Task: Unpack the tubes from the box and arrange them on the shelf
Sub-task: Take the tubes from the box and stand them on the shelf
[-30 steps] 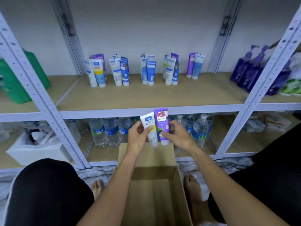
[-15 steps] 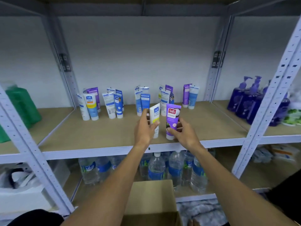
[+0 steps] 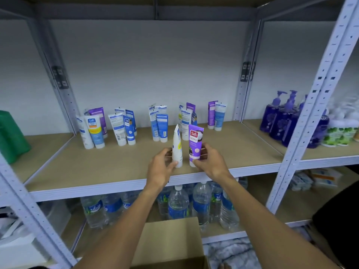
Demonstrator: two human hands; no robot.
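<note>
My left hand [image 3: 162, 167] grips a white tube [image 3: 177, 147] near its cap, standing it upright on the wooden shelf [image 3: 116, 162] close to the front edge. My right hand [image 3: 210, 164] holds a purple tube [image 3: 194, 144] upright just to its right, cap down on the shelf. Several white, blue and purple tubes [image 3: 124, 129] stand in small groups along the back of the same shelf. The open cardboard box [image 3: 171, 243] sits below, between my forearms; its inside is hidden.
Purple pump bottles [image 3: 281, 119] stand on the shelf bay to the right, a green bag [image 3: 11, 136] to the left. Water bottles [image 3: 178, 202] fill the shelf underneath. Grey perforated uprights [image 3: 310, 105] frame the bay.
Both hands lifted the two tubes from above the box up to the shelf and set them down near its front edge. The white tube has turned sideways.
</note>
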